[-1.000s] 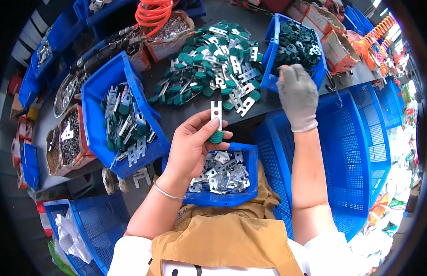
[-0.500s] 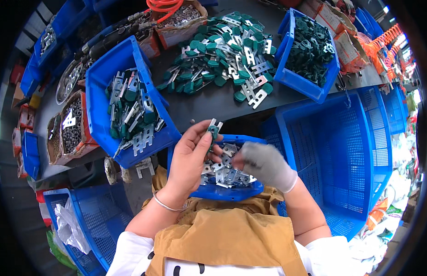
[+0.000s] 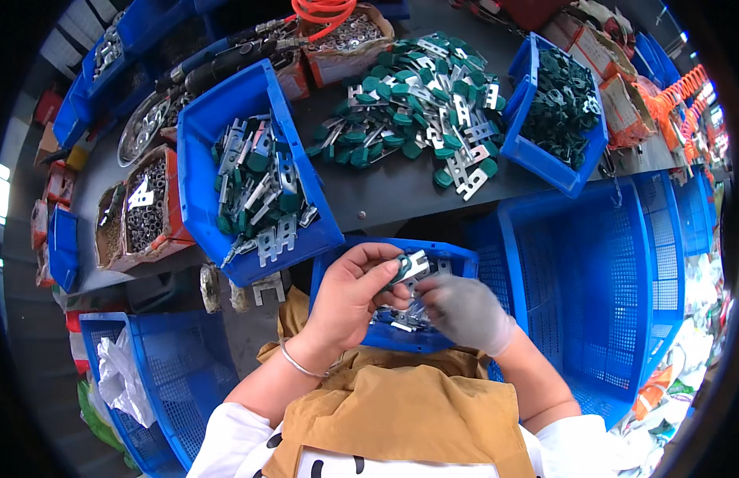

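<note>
My bare left hand (image 3: 347, 296) pinches a slotted metal bracket with a green part (image 3: 415, 266) between thumb and fingers; its forked end points to the upper right. My right hand (image 3: 471, 315), in a grey glove with the fingertips uncovered, is just right of that bracket. Motion smears its fingers, so whether they hold anything is unclear. Below both hands a blue bin (image 3: 421, 346) sits at my lap, with loose metal plates (image 3: 403, 323) inside, partly hidden by the hands.
A blue bin (image 3: 196, 127) of green-and-metal brackets stands on the bench's left, beside boxes of small hardware (image 3: 148, 215). A bracket pile (image 3: 433, 103) lies at the back. Green parts fill another blue bin (image 3: 572, 182). Large blue crates (image 3: 576, 271) stand right, another crate (image 3: 178, 366) lower left.
The bracket in my left hand has tipped from upright to leaning right. My right hand has shifted slightly right and down in the picture, while the whole view has moved a little.
</note>
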Available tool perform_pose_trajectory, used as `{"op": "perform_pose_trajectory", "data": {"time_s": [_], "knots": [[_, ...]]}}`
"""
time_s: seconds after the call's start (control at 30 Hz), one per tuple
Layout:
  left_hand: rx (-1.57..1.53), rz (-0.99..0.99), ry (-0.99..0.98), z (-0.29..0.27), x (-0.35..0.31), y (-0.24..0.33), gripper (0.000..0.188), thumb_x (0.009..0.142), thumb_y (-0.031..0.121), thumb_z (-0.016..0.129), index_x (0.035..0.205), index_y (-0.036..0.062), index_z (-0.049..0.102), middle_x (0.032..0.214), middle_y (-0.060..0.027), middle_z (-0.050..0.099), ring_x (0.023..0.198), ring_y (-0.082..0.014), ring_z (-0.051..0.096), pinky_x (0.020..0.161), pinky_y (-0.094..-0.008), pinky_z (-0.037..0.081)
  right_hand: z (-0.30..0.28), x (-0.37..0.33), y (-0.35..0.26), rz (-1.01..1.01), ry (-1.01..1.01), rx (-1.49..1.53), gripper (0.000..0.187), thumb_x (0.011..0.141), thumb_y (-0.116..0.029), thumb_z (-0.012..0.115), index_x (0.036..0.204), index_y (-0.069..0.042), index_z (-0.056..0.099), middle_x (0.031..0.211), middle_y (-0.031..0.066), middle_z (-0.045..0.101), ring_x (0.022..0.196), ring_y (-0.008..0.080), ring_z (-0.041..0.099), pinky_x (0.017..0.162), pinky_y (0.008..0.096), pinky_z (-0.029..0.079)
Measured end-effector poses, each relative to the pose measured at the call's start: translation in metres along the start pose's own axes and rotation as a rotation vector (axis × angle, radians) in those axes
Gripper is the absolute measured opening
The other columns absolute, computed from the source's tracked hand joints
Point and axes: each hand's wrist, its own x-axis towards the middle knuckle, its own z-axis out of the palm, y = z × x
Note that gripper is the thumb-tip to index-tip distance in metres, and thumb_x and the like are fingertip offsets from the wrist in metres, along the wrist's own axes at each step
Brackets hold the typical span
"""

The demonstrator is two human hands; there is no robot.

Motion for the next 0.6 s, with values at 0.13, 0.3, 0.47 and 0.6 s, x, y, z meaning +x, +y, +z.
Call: {"op": "perform_pose_trajectory", "data": {"time_s": [0.13, 0.3, 0.47, 0.6], "knots": [[-0.046, -0.017, -0.01, 0.014, -0.003, -0.007, 0.022, 0.096, 0.008, 0.064, 0.116, -0.0015, 0.063, 0.102, -0.0112, 0.07, 0.083, -0.0182, 0.071, 0.072, -0.0298, 0.061, -0.014, 0.005, -0.005, -0.039, 0.609, -0.13, 0.036, 0.071, 0.011, 0.069, 0.099, -0.007, 0.054, 0.107, 0.0163, 0.067, 0.081, 0.0329, 0.068, 0.066, 0.0377, 0.056], [-0.042, -0.048, -0.067, 0.018, -0.004, -0.013, 0.021, 0.095, 0.006, 0.064, 0.114, -0.002, 0.066, 0.105, -0.0117, 0.07, 0.085, -0.0185, 0.07, 0.075, -0.0305, 0.061, -0.021, 0.008, 0.002, -0.224, 0.585, -0.402, 0.035, 0.069, 0.007, 0.072, 0.099, -0.003, 0.059, 0.109, 0.0183, 0.064, 0.08, 0.0318, 0.067, 0.064, 0.0396, 0.057], [0.032, 0.005, -0.065, 0.021, -0.011, -0.015, 0.023, 0.097, 0.007, 0.063, 0.118, -0.0025, 0.061, 0.109, -0.0121, 0.067, 0.086, -0.0183, 0.069, 0.075, -0.0304, 0.059, -0.025, 0.009, -0.012, -0.315, 0.437, -0.376, 0.036, 0.072, 0.006, 0.072, 0.104, -0.004, 0.06, 0.111, 0.0171, 0.064, 0.084, 0.0317, 0.067, 0.069, 0.041, 0.058], [0.278, 0.117, -0.231, 0.014, -0.013, -0.006, 0.03, 0.101, 0.011, 0.056, 0.128, 0.002, 0.045, 0.108, -0.0116, 0.056, 0.083, -0.0165, 0.064, 0.071, -0.0298, 0.056, -0.026, 0.008, -0.007, -0.065, 0.371, 0.322, 0.035, 0.078, -0.001, 0.079, 0.106, -0.01, 0.06, 0.105, 0.0152, 0.068, 0.091, 0.0308, 0.068, 0.075, 0.0372, 0.055]]}}
